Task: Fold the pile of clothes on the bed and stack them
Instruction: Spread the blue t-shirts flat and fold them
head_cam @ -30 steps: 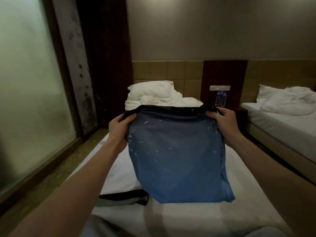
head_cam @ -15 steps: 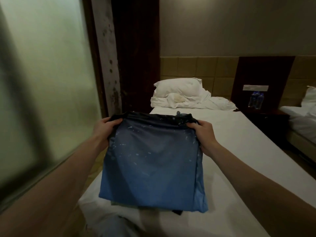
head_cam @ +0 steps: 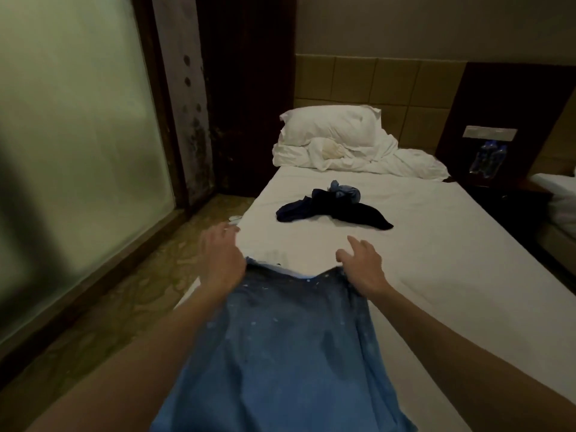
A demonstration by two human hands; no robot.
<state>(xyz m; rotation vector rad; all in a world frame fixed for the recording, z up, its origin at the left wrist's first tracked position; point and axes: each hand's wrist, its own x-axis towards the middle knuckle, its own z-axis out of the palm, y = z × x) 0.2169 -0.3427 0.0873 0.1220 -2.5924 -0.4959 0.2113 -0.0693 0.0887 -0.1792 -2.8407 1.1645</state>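
We see a bed (head_cam: 436, 244) with a smooth white sheet filling centre and right of frame, its foot cut off at the bottom edge. Frosted glass panel (head_cam: 78, 151) takes the left side, nothing readable through it. Blue folded garment (head_cam: 280, 353) lies flat on the bed at lower centre, soft cloth, darker toward its top edge with pale specks, its lower end cut off by the frame; something pale pokes out under its top edge, can't tell what. White pillow (head_cam: 330, 123) and crumpled white bedding sit at the head, upper centre. Small heap of dark clothes (head_cam: 333, 207) mid-bed, well apart from the blue garment, pieces tangled, a lighter blue bit on top; can't count the items. Left hand (head_cam: 221, 257) hovers at the garment's top left corner, fingers spread and loose, gripping nothing. Right hand (head_cam: 361, 263) at the top right corner, fingers relaxed and apart, heel just touching the cloth. Two water bottles (head_cam: 487, 160) at right edge, labels too blurred to read.
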